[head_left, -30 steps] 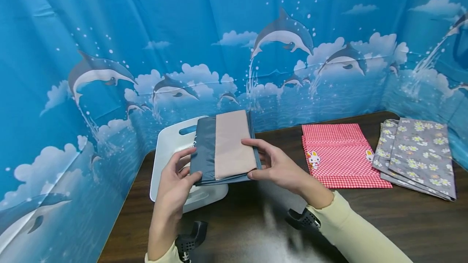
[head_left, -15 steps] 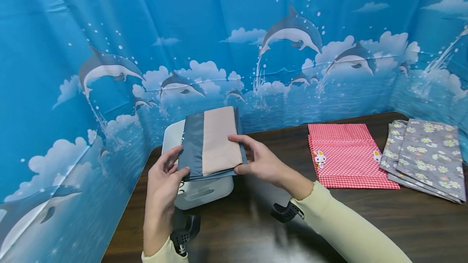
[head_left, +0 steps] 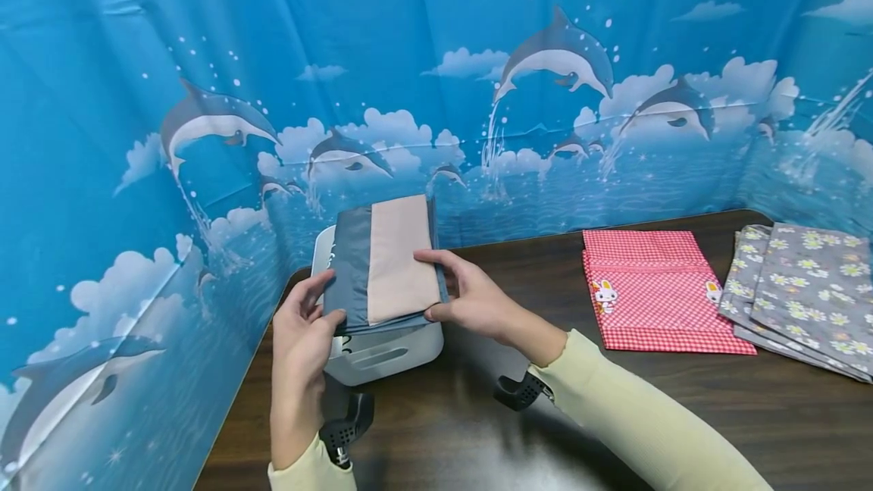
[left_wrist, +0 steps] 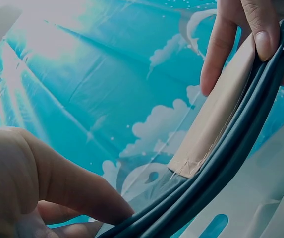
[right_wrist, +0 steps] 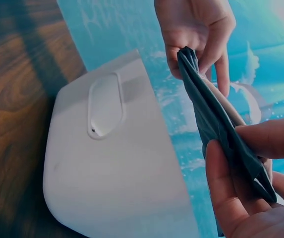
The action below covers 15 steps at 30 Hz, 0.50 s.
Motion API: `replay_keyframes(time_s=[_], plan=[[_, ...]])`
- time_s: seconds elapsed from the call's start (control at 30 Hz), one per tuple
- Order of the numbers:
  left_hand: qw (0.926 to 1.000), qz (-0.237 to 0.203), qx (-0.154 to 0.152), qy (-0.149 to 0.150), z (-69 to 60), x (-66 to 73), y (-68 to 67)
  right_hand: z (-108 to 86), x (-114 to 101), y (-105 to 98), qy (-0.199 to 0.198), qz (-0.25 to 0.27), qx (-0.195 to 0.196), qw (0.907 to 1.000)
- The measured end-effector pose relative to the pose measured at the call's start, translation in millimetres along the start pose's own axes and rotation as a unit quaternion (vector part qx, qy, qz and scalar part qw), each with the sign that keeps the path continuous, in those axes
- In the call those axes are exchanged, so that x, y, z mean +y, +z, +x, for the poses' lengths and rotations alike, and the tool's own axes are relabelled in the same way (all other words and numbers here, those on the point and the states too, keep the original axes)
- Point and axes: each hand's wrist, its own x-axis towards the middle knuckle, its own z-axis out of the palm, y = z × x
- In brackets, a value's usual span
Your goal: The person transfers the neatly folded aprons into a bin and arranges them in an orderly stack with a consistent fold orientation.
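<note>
Folded cloth [head_left: 351, 271], head view: blue-gray with a beige panel [head_left: 402, 264], held up above the white basket [head_left: 385, 376]; its folding looks finished, but it isn't set down yet.
Other cloths, head view: a red checked cloth [head_left: 664, 298] and gray flowered cloths [head_left: 811, 286] lie folded on the worktop [head_left: 470, 415], outside the basket.
Left hand [left_wrist: 37, 173], left wrist view: pinches one edge of the layers, thumb uppermost, barely parted.
Right hand [right_wrist: 265, 221], right wrist view: grips the opposite edge, thumb on the beige side, fingers behind; the basket's wall stands apart.
</note>
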Motion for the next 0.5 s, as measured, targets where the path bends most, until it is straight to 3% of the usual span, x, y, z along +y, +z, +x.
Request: replay_keyframes(time_s=[0.5], plan=[[0.9987,-0.023,0.043,-0.013,7.8,-12.5,-4.6,16.9,6,23,0.008,-0.038,0.022,0.999]])
